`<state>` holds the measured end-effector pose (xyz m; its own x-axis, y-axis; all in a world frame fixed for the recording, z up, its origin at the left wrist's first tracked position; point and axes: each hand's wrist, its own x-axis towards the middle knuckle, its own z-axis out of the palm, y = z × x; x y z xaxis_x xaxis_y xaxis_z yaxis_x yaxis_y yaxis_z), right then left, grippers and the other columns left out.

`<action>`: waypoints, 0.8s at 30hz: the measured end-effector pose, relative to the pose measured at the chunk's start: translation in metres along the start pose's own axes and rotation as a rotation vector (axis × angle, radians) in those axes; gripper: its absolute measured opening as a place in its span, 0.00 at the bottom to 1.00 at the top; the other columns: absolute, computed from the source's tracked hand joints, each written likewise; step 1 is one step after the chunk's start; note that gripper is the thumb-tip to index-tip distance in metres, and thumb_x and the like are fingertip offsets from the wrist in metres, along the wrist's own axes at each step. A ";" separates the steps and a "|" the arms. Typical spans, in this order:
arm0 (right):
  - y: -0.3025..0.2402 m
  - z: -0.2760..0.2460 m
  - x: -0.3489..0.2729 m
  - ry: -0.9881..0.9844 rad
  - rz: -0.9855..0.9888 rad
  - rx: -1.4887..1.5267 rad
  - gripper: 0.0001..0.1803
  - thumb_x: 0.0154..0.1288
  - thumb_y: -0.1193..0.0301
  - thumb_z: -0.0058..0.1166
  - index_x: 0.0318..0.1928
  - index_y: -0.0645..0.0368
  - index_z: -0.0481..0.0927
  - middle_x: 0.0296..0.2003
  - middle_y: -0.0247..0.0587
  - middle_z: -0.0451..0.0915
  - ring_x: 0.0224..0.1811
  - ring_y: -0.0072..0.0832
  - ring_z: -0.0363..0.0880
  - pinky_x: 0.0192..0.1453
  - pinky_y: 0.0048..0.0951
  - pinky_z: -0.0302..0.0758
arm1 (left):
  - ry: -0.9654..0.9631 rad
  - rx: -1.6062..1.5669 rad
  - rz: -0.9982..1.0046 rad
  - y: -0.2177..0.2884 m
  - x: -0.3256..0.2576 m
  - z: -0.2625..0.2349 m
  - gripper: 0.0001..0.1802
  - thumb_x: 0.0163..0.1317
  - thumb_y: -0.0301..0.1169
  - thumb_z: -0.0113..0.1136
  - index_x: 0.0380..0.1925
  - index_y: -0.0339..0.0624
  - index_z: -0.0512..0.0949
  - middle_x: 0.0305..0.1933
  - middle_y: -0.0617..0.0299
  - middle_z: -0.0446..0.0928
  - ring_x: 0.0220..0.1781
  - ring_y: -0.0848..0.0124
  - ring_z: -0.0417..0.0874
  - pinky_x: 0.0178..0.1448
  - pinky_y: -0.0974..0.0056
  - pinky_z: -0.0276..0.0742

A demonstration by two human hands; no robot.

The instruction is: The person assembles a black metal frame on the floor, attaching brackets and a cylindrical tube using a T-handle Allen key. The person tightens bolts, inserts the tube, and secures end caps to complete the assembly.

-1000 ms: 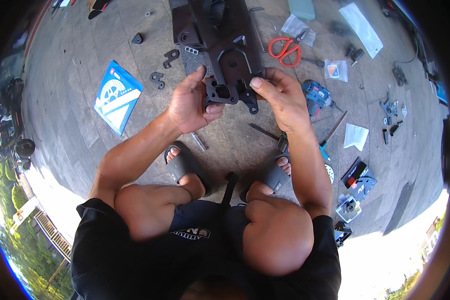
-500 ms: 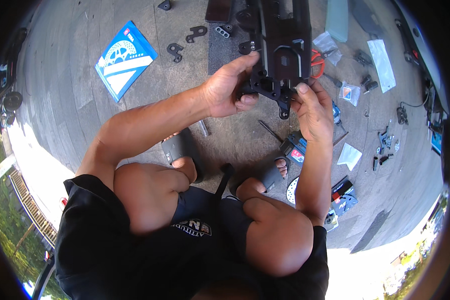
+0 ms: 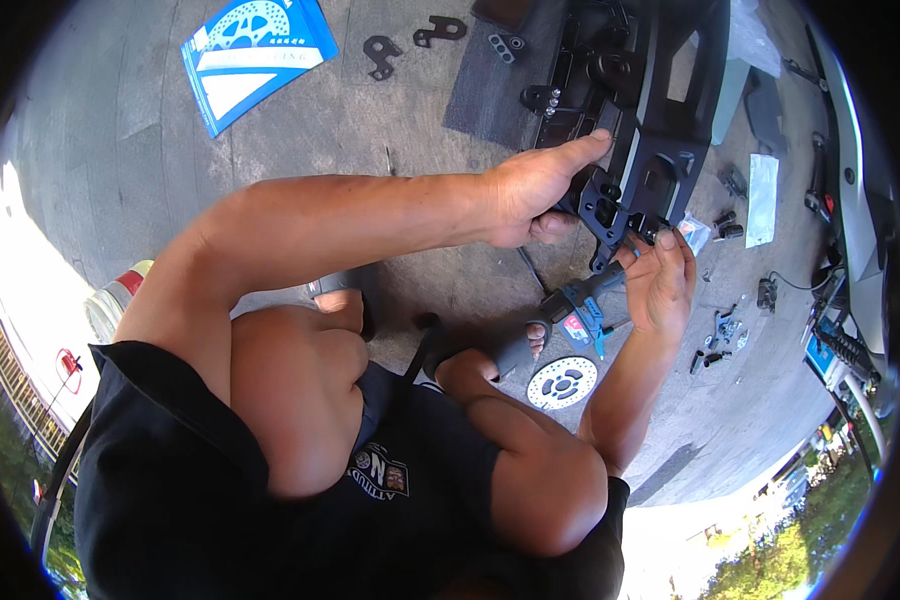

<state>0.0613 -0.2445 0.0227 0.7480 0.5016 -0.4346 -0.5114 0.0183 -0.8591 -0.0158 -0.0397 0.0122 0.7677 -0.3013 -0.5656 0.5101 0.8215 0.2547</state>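
Observation:
A black metal swingarm (image 3: 678,95) with cut-outs is held up in front of me, its lower end toward my body. My left hand (image 3: 535,195) is closed on the left side of that end, thumb along the metal and fingers curled beneath. A flat black bracket (image 3: 602,210) with holes sits at this end, close to the left fingers. My right hand (image 3: 660,275) pinches the right corner of the lower end between thumb and fingers. A small shiny piece shows at its fingertips, too small to name.
On the paved floor lie a perforated brake disc (image 3: 562,383), a blue power tool (image 3: 585,312) by my right foot, and a blue-and-white packet (image 3: 260,60). Two black hooked brackets (image 3: 380,57) lie farther off. To the right are a plastic bag (image 3: 761,200) and small metal parts (image 3: 725,328).
Both hands and the swingarm have shifted right and slightly down in the picture, and the swingarm has tilted. The view has turned too; the brake disc now shows whole. Both grips stay closed.

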 end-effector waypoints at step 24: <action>-0.012 0.018 -0.013 0.073 -0.148 -0.255 0.23 0.67 0.64 0.57 0.56 0.63 0.68 0.52 0.49 0.74 0.51 0.33 0.78 0.51 0.36 0.81 | -0.215 -0.135 -0.101 0.000 0.009 -0.021 0.19 0.73 0.51 0.43 0.41 0.48 0.74 0.25 0.66 0.76 0.12 0.84 0.61 0.16 0.75 0.52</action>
<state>0.0497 -0.2354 0.0435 0.8399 0.4459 -0.3096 -0.2784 -0.1358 -0.9508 -0.0170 -0.0324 -0.0090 0.7875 -0.4690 -0.3999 0.5430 0.8349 0.0900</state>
